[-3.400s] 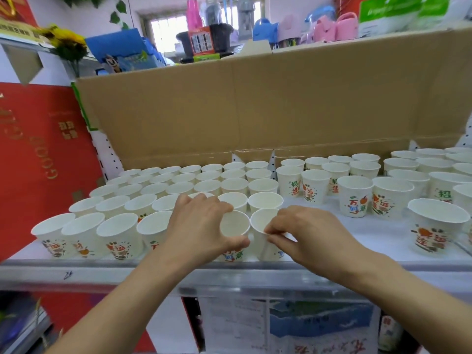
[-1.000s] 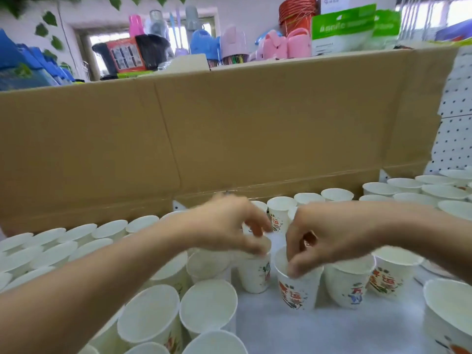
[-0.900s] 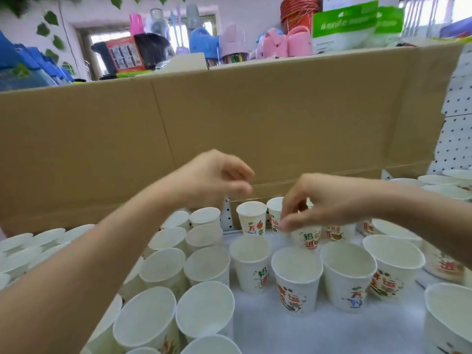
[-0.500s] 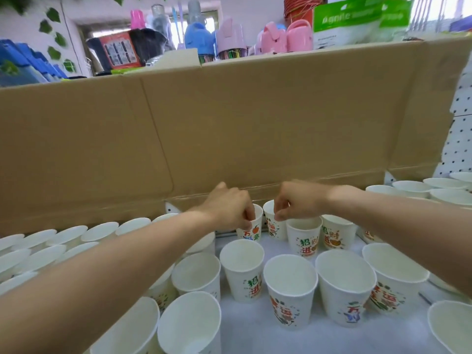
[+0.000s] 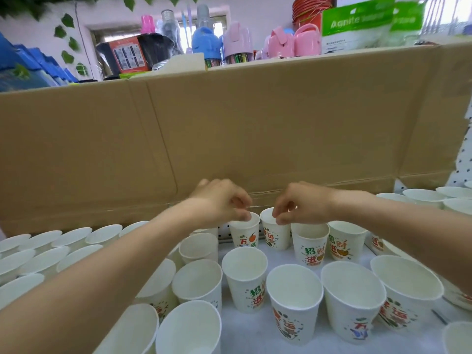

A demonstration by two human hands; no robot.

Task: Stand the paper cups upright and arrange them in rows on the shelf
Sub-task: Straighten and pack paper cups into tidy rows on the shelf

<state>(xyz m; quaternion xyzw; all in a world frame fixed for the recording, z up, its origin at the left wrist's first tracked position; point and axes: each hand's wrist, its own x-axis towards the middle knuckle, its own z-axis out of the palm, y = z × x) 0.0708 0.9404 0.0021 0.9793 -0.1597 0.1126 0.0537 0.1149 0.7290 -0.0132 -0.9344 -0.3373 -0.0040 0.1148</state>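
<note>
Many white paper cups with coloured print stand upright on the white shelf (image 5: 255, 333). At the back of the shelf, my left hand (image 5: 222, 203) pinches the rim of one cup (image 5: 245, 235). Right beside it, my right hand (image 5: 301, 208) pinches the rim of a neighbouring cup (image 5: 275, 235). Both cups stand upright against the cardboard. In front of them more upright cups (image 5: 293, 297) form a loose row, and tight rows of cups (image 5: 46, 251) fill the left side under my left forearm.
A tall brown cardboard sheet (image 5: 255, 129) walls off the back of the shelf. Above it are pink and blue bottles (image 5: 229, 44) and a green package (image 5: 357, 24). White pegboard (image 5: 462, 169) shows at the right, with more cups (image 5: 434, 195) below it.
Over the last seconds both hands went from cups at the shelf's front edge to the back row. In the last half second they stayed on the two rear cups, barely shifting.
</note>
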